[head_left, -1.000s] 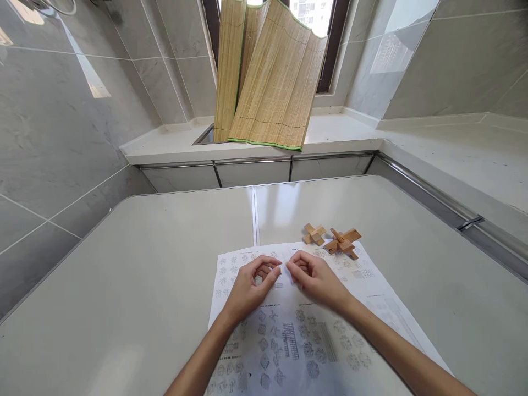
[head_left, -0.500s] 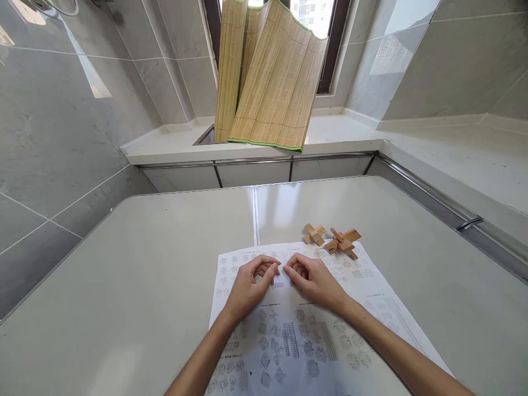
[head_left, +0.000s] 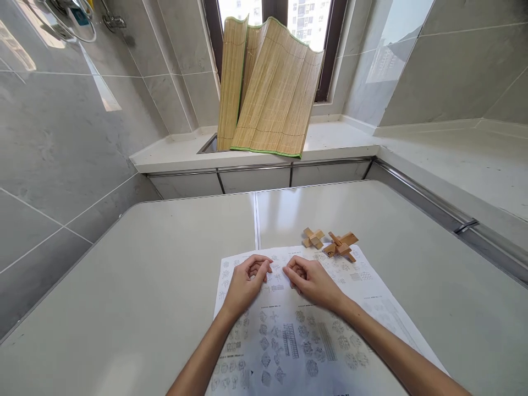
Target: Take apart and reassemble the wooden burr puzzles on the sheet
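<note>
My left hand [head_left: 248,281] rests on a large printed paper sheet [head_left: 330,379], its fingers loosely curled in towards the thumb and no object showing in them. Just right of it lies my right hand [head_left: 310,280], curled the same way, also with nothing visible in the fingers. A small gap of paper separates the two hands. Beyond my right hand, at the sheet's far edge, sits a small cross-shaped wooden puzzle [head_left: 313,238]. Beside it is a larger, darker wooden burr puzzle [head_left: 341,246], partly on the paper. Neither hand touches the puzzles.
The sheet lies on a pale table [head_left: 124,308] with a seam down its far half. Past the table are a metal rail [head_left: 256,165], a white ledge [head_left: 338,137] and a folded bamboo mat [head_left: 276,93] against the window. Grey tiled walls [head_left: 61,154] flank the table.
My left hand has shifted slightly left, so the gap between the hands is wider. The head view has tilted up a little. My right hand and the puzzles stay in place.
</note>
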Motion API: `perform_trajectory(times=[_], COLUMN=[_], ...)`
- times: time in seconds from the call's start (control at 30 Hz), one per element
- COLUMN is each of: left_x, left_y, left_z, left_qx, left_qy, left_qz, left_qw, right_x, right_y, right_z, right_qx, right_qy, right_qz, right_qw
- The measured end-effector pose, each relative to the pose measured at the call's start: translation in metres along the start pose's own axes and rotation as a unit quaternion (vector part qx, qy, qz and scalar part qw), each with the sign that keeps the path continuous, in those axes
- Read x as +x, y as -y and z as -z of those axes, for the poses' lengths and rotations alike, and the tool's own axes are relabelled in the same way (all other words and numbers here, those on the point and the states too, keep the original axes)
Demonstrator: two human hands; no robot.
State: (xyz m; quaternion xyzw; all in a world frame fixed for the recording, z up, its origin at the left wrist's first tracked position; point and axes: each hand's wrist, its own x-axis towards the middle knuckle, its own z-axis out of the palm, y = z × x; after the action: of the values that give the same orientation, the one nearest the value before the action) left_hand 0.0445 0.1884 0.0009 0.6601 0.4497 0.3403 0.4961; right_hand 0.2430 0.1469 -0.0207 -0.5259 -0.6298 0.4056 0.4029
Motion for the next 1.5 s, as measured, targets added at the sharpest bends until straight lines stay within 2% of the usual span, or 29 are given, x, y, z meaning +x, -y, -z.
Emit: perform_trajectory(times=[0.4,0.7,1.0,1.17,1.33,1.5], left_x=[0.001,0.003,0.003,0.015,0.037,0.046], left_y=[-0.007,-0.009,-0.013,-0.018,-0.021,-0.013], left_z=[0.006,0.005,0.006,0.001,-0.004,0.017], left_qx=[0.044,0.050,0.054,0.086,0.119,0.111], left_qy=[-0.014,0.006,0.005,0.000,0.012,-0.007], left_qz=[0.029,0.011,0.023,0.025,-0.022,-0.031], left_qw=[0.999,0.999,0.998,0.996,0.993,0.993], right_x=[0.000,0.000,-0.001,-0.002,-0.002,-0.002], right_y=[0.007,0.009,0.007,0.006,0.007,0.008], right_z=[0.002,0.002,0.001,0.001,-0.001,-0.003], right_qx=[-0.001,-0.003,0.008,0.021,0.032,0.032], right_qy=[-0.004,-0.009,-0.006,0.000,0.005,0.007], right_qz=[0.006,0.017,0.013,0.005,-0.006,-0.017], right_qw=[1.000,1.000,1.000,1.000,0.999,0.999])
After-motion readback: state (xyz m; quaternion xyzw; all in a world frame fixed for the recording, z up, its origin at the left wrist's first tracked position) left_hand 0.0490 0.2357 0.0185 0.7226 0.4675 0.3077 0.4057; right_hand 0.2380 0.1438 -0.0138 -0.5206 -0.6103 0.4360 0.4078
